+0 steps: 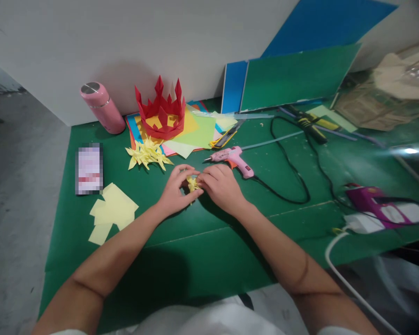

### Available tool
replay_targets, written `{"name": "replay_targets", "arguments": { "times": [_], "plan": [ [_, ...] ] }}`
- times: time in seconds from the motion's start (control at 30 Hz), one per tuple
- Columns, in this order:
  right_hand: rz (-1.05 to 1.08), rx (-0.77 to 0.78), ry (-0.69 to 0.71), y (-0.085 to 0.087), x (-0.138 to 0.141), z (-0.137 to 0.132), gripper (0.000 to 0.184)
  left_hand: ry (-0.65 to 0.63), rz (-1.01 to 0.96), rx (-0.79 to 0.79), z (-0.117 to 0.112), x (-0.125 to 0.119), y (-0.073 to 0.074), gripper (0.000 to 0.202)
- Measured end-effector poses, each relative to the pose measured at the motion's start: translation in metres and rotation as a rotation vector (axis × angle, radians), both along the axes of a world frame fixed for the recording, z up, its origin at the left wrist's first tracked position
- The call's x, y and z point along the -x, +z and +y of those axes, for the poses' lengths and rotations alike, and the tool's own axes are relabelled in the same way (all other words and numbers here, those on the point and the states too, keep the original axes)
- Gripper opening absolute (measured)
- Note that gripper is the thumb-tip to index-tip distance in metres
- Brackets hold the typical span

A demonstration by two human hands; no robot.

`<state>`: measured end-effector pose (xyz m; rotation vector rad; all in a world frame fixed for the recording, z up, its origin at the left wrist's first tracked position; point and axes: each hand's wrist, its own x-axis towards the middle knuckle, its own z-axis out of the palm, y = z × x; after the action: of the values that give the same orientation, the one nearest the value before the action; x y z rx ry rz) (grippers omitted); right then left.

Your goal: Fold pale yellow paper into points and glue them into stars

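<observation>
A small folded yellow paper piece (192, 183) is held between both hands over the green table. My left hand (176, 190) curves around its left side, thumb below and fingers above. From the right, my right hand (219, 185) pinches its edge with the fingertips, which partly hide it. Just beyond the right hand lies a pink hot glue gun (232, 157), nozzle pointing left. A pile of folded yellow paper pieces (148, 154) sits past the left hand. Loose pale yellow paper sheets (115, 207) lie to the left of my left forearm.
A red paper crown (160, 116) stands on coloured paper sheets (199, 135) beside a yellow utility knife (226, 136). At the left are a pink bottle (103, 109) and a blurred phone (89, 168). Black cable (289, 200) loops toward a purple-and-white power strip (377, 209) at right.
</observation>
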<state>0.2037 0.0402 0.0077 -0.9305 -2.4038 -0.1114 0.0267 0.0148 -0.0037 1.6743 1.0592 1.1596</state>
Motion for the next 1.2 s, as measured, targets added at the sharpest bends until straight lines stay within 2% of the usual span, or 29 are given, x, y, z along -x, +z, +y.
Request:
{"name": "replay_targets", "arguments": {
  "times": [0.1,0.3,0.4,0.53,0.67,0.87,1.03,1.2],
  "plan": [
    [-0.006,0.015,-0.023,-0.001,-0.001,0.001,0.017,0.019,-0.016,0.000,0.000,0.000,0.000,0.038],
    [-0.044,-0.032,-0.046,-0.001,0.000,0.001,0.017,0.059,-0.007,-0.010,0.002,-0.002,-0.007,0.019],
    [-0.056,0.005,-0.034,0.001,0.000,-0.001,0.016,0.092,-0.005,-0.010,0.003,-0.004,-0.008,0.014],
    [-0.012,0.071,0.000,0.004,0.000,-0.002,0.012,0.072,-0.022,-0.011,0.003,-0.004,-0.007,0.011],
    [0.028,0.041,0.029,0.007,0.000,-0.001,0.007,0.059,-0.016,-0.020,0.003,-0.004,-0.005,0.011],
    [0.007,0.061,0.018,0.006,0.001,-0.002,0.009,0.028,0.049,-0.006,0.001,-0.003,0.000,0.009],
    [0.047,0.139,0.031,0.005,-0.004,0.000,0.014,0.030,-0.058,0.106,0.002,-0.003,-0.002,0.012],
    [0.079,0.151,0.065,0.006,-0.010,0.005,0.013,0.033,-0.236,0.235,0.005,-0.002,-0.006,0.015]
  ]
}}
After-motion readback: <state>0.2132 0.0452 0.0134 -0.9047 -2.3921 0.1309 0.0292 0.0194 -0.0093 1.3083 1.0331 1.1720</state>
